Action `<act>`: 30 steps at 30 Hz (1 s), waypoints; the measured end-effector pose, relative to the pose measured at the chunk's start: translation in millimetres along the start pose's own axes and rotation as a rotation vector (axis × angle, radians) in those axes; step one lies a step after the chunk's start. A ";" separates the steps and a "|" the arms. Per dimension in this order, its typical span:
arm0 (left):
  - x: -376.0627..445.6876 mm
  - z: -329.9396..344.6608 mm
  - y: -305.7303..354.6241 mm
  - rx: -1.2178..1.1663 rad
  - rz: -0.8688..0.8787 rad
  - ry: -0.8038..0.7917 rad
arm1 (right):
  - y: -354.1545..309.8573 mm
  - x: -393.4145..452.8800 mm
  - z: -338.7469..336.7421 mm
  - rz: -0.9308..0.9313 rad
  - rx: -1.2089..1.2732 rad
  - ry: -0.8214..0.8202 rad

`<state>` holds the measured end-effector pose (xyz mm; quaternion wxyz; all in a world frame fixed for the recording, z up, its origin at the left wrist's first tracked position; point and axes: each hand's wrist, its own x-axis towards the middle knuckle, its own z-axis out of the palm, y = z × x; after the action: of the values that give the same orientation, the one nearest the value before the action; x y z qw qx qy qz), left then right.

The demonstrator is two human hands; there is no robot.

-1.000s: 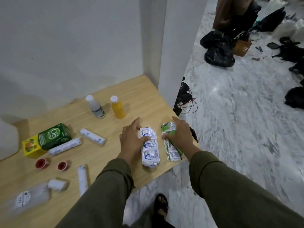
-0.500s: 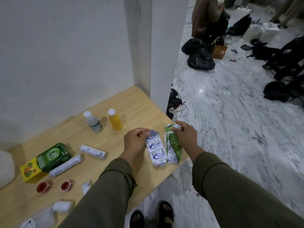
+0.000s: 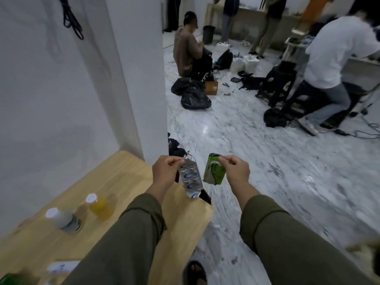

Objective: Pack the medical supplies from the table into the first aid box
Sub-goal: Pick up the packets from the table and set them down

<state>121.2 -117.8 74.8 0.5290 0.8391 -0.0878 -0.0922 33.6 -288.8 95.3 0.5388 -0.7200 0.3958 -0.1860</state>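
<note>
My left hand (image 3: 165,170) pinches the top of a silver-and-blue blister strip (image 3: 190,181), which hangs down above the right end of the wooden table (image 3: 123,182). My right hand (image 3: 235,170) pinches a green-and-white sachet strip (image 3: 214,171), held in the air past the table's edge, over the floor. On the table stand a white bottle (image 3: 62,220) and a yellow bottle (image 3: 100,206). A white tube (image 3: 61,266) and a green box (image 3: 12,279) show at the lower left edge. No first aid box is in view.
A white wall and pillar (image 3: 135,79) stand behind the table. The marble floor (image 3: 267,171) spreads to the right, with black bags (image 3: 193,93), cables, a stool and several people farther back. My sandalled foot (image 3: 195,272) is below the table's edge.
Both hands have lifted the two strips off the table and hold them up by their top ends. The view has tilted up and to the right, so most of the table's supplies have dropped out of sight.
</note>
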 end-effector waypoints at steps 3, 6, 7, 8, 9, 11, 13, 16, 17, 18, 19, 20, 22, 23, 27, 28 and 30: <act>29.5 25.2 0.1 0.054 0.002 -0.035 | 15.6 30.9 1.7 0.047 -0.002 0.035; 57.6 52.8 -10.0 0.105 -0.034 -0.067 | 38.1 65.6 11.1 0.113 -0.013 0.026; 66.9 62.7 -15.7 0.127 -0.054 -0.086 | 47.0 76.8 15.1 0.145 -0.011 0.022; 75.9 72.4 -21.4 0.148 -0.071 -0.107 | 55.6 87.5 19.5 0.175 -0.003 0.017; 84.1 81.9 -27.9 0.158 -0.091 -0.126 | 64.1 97.5 24.4 0.205 0.006 0.012; 98.1 99.4 -41.8 0.142 -0.146 -0.149 | 82.1 115.1 35.1 0.255 0.010 -0.005; 110.3 114.8 -56.2 0.146 -0.193 -0.166 | 100.8 128.8 47.3 0.301 -0.013 -0.028; 128.8 135.8 -77.3 0.176 -0.261 -0.213 | 130.6 145.8 66.2 0.368 -0.067 -0.060; 134.6 142.0 -83.1 0.181 -0.282 -0.231 | 140.0 150.5 72.5 0.389 -0.082 -0.071; 139.5 147.8 -88.5 0.193 -0.298 -0.250 | 148.4 154.6 78.8 0.406 -0.096 -0.081; 143.3 152.9 -93.6 0.208 -0.310 -0.266 | 156.3 157.9 84.8 0.419 -0.109 -0.090; 145.8 156.6 -98.1 0.222 -0.321 -0.278 | 163.7 160.8 90.2 0.432 -0.123 -0.100; 149.2 161.8 -107.2 0.228 -0.345 -0.300 | 175.3 164.9 99.2 0.462 -0.127 -0.139; 150.9 163.8 -112.2 0.237 -0.352 -0.316 | 179.6 166.4 102.5 0.478 -0.118 -0.174; 156.1 165.4 -127.1 0.391 -0.351 -0.413 | 186.9 170.4 108.5 0.528 -0.113 -0.287; 157.4 164.8 -129.8 0.415 -0.362 -0.433 | 186.0 171.6 108.5 0.531 -0.123 -0.302; 159.3 161.6 -132.4 0.468 -0.366 -0.463 | 182.4 174.5 107.3 0.538 -0.152 -0.340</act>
<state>242.0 -241.4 -123.1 0.2639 0.8960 -0.0724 -0.3498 148.5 -375.2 -138.3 0.5717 -0.6485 0.4889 0.1163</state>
